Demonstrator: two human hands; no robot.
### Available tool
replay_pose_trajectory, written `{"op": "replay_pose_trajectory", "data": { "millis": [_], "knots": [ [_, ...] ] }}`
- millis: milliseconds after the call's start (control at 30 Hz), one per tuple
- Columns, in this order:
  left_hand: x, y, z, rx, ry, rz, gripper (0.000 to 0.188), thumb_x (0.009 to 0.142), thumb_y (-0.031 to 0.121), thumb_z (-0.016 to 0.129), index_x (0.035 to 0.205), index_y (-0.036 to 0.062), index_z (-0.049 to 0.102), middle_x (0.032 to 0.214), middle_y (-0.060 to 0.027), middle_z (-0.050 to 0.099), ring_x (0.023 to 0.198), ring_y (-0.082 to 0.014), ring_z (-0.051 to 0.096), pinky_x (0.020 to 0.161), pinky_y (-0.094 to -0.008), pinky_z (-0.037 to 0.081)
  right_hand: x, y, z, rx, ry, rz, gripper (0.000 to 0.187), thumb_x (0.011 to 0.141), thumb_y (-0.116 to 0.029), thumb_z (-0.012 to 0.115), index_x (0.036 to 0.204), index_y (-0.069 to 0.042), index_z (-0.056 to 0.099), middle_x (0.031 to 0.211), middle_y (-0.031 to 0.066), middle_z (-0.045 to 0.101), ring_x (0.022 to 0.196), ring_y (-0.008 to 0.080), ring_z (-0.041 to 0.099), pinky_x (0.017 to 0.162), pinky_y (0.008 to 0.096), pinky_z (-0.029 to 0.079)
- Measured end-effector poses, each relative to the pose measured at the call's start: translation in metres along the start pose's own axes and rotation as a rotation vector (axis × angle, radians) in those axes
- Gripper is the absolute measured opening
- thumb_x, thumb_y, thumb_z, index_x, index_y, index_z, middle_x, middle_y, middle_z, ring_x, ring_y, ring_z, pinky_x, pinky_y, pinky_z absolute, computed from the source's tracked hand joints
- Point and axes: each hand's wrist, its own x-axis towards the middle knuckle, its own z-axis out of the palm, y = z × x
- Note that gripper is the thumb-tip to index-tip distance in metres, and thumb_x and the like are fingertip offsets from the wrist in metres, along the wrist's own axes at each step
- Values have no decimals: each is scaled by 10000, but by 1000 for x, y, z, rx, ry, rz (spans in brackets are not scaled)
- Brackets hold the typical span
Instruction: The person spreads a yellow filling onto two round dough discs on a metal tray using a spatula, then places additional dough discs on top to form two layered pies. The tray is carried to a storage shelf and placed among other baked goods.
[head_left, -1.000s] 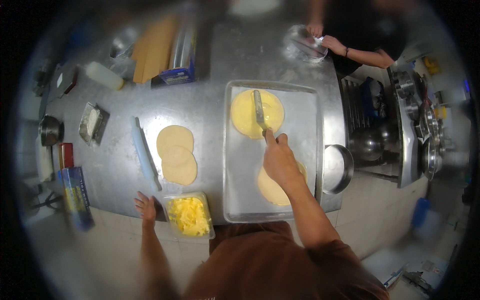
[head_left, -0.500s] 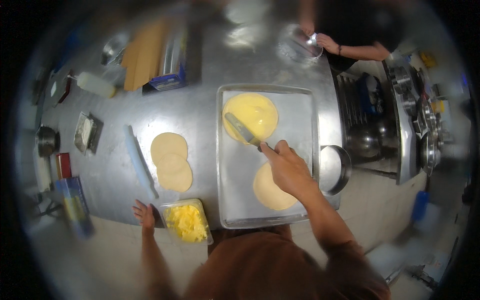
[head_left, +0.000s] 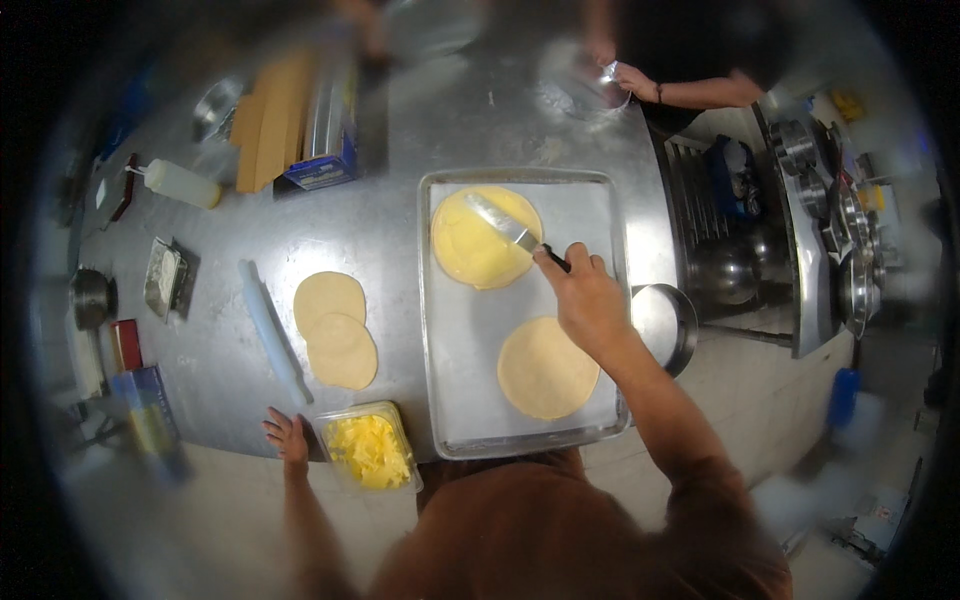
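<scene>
My right hand (head_left: 588,298) is closed round the black handle of an offset spatula (head_left: 500,220). The spatula's metal blade rests on a dough round coated with yellow butter (head_left: 470,255). That round lies at the far left of a paper-lined baking tray (head_left: 426,330). A plain dough round (head_left: 545,370) sits nearer me on the same tray. My left hand (head_left: 287,436) is open at the table's front edge, fingers apart and holding nothing. Just right of it stands a clear tub (head_left: 408,440) of soft yellow butter (head_left: 368,452).
Two overlapping dough rounds (head_left: 338,340) and a blue rolling pin (head_left: 270,335) lie left of the tray. A metal ring (head_left: 685,340) is at its right. Farther back are a squeeze bottle (head_left: 182,184), a foil box (head_left: 325,165) and a co-worker's hands (head_left: 632,82) over a bowl.
The spatula has swept up and right across the buttered round, its blade now turned nearer the far edge. My right hand moved slightly right and away. My left hand stays much the same.
</scene>
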Motion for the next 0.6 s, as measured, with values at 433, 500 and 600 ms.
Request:
{"op": "replay_pose_trajectory", "data": {
  "millis": [433,500,600],
  "knots": [
    [0,-2,0,0,4,17,842,1010,670,379,1648,331,-54,1713,-148,-160,1542,-519,-89,1109,-801,119,-60,18,-35,222,-215,273,551,876,24,583,1417,-81,590,1071,183,536,934,366,609,820,451,541],
    [-1,-1,0,5,9,28,842,1009,672,379,1649,333,-51,1713,-148,-159,1542,-518,-87,1108,-801,120,-70,19,-54,240,-257,274,514,889,12,590,1397,-62,602,1073,199,556,948,374,600,807,446,518],
    [-2,1,-2,23,9,39,840,1008,671,379,1649,336,-49,1714,-148,-155,1542,-519,-80,1106,-802,130,-63,18,-63,234,-163,204,504,898,10,592,1395,-73,605,1098,208,572,973,381,606,827,444,520]
  ]
}}
